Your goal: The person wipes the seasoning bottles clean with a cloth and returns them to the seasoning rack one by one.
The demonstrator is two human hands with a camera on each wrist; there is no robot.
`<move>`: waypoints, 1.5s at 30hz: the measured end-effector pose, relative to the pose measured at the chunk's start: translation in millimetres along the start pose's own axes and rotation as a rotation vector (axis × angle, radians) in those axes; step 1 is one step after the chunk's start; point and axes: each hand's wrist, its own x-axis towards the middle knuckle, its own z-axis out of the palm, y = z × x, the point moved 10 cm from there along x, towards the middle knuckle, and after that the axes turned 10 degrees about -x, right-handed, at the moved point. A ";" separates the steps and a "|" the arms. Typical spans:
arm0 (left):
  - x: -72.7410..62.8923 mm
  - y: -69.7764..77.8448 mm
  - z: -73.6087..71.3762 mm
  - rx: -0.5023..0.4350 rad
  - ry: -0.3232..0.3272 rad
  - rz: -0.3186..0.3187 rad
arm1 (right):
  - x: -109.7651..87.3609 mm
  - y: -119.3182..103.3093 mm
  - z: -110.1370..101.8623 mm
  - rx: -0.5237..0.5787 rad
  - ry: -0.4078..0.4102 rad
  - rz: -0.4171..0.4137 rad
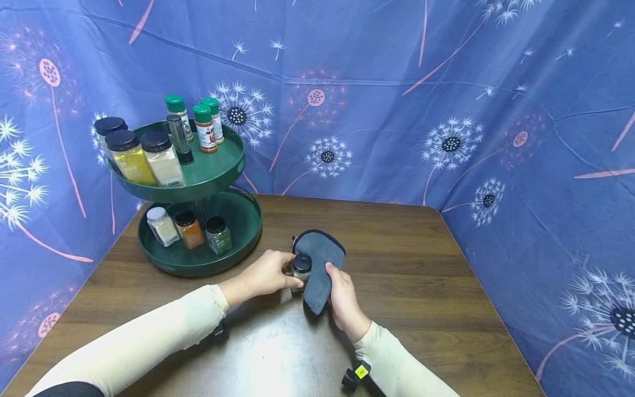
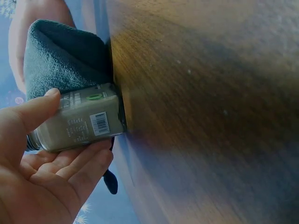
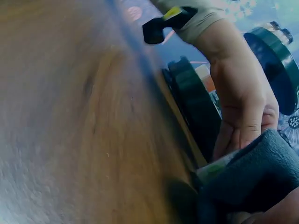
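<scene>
My left hand (image 1: 268,274) grips a small spice jar (image 1: 301,266) with a black lid, near the middle of the table. In the left wrist view the jar (image 2: 77,123) shows pale brown contents and a barcode label, with the thumb on one side and the fingers on the other. A grey-blue cloth (image 1: 323,251) lies against the jar's right side. My right hand (image 1: 344,298) holds this cloth, its thumb on top of the fabric. In the right wrist view the folded cloth (image 3: 261,172) hides most of the jar.
To the left stands a two-tier green turntable rack (image 1: 198,270). Several black-lidded and green-capped spice bottles fill its upper tier (image 1: 208,176); a white-lidded jar (image 1: 162,226), an orange jar (image 1: 189,230) and a green-herb jar (image 1: 219,237) sit below. Blue floral fabric (image 1: 377,110) hangs behind the wooden table (image 1: 407,264).
</scene>
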 end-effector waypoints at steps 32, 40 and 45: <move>1.1 4.6 1.1 0.017 0.002 0.003 | 2.6 -30.4 -10.2 0.026 -0.018 0.015; 1.9 3.9 0.6 0.009 -0.005 0.019 | 5.3 -45.8 -20.2 0.170 -0.003 0.021; 4.5 -2.9 2.9 -0.062 -0.074 -0.013 | 9.1 -37.1 -27.0 0.193 -0.009 0.037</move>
